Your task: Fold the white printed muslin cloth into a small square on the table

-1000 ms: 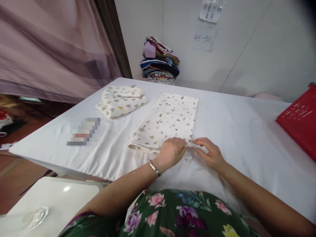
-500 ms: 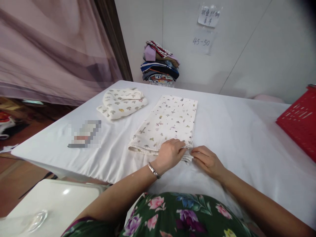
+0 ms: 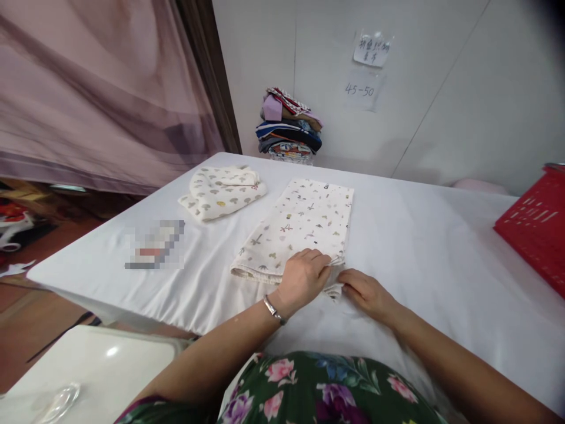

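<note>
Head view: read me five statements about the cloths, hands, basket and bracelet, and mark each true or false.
1. The left hand touches the folded cloth. True.
2. The red basket is at the picture's left edge. False: the red basket is at the right edge.
3. The crumpled cloth lies apart from the folded cloth. True.
4. The bracelet is on the right arm. False: the left arm wears the bracelet.

Head view, one: camera worn on the person's head, at the near side of the white-covered table (image 3: 424, 241), facing forward and down. Near range for left hand (image 3: 303, 274) and right hand (image 3: 369, 295) at the table's near side, the wearer's floral garment (image 3: 304, 391) closest, below. Wide field, reaching the pale wall (image 3: 329, 59) beyond the table's far edge.
</note>
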Demonstrator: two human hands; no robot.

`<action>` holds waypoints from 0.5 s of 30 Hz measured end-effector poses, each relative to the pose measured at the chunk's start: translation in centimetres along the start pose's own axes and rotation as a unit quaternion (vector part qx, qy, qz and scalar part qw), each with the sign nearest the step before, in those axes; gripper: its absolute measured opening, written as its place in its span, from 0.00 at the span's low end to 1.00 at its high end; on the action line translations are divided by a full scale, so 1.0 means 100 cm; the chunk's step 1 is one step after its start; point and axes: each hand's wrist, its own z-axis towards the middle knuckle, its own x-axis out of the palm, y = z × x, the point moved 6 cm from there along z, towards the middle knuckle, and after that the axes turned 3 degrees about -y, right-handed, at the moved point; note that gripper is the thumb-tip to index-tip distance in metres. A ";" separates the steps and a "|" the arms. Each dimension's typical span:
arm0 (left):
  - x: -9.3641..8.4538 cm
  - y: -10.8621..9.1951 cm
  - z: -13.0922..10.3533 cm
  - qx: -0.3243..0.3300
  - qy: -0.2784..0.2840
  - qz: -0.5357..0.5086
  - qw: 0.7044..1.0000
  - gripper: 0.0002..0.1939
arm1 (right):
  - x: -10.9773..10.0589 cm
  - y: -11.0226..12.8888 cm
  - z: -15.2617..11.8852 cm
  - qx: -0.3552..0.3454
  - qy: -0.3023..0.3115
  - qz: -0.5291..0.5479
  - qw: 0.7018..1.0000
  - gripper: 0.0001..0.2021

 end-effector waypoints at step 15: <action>-0.001 -0.001 0.004 -0.021 -0.001 -0.019 1.000 0.08 | -0.024 0.001 0.013 0.007 -0.089 0.068 0.994 0.09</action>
